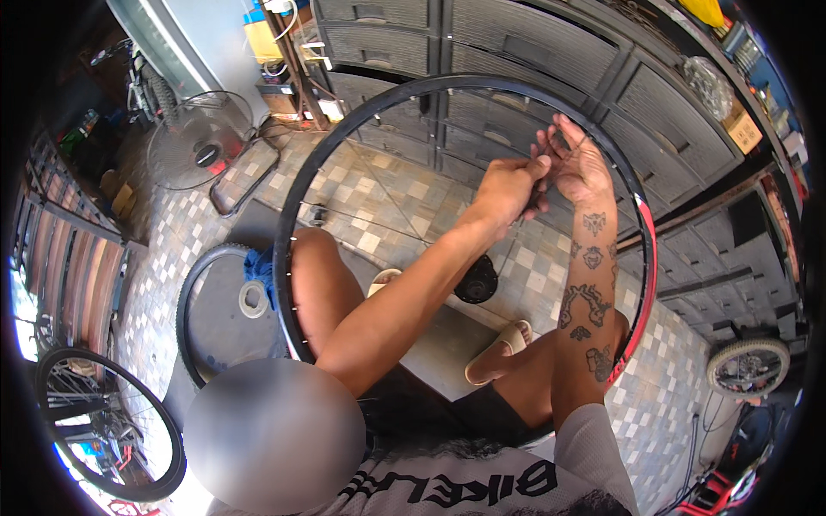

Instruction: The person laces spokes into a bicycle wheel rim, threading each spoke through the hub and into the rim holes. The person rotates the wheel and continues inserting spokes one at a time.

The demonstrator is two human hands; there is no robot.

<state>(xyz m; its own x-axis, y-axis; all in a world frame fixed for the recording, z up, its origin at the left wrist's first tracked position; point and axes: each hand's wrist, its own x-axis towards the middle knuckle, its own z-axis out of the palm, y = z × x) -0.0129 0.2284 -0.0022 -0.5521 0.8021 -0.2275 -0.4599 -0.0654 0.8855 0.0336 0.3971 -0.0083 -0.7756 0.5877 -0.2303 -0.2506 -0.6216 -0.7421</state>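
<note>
A bare bicycle rim (285, 249), black with a red stretch at the right, stands around my forearms and rests against my legs. Inside its upper right part my two hands meet. My left hand (509, 187) is closed, fingertips pinched together near the other palm. Turned palm up, my right hand (580, 163) has its fingers curled close to the rim's inner edge. Something thin and dark seems to lie between the fingers, too small to make out. Below the hands, a round black part (476, 279), perhaps a wheel hub, shows near my feet.
Grey drawer cabinets (533, 56) line the far side. A fan (206, 150) stands at the far left. Beside my left leg are a tyred wheel (185, 318) and a blue cloth (258, 271). Other wheels (747, 368) lie right and lower left. A blurred patch hides the lower left.
</note>
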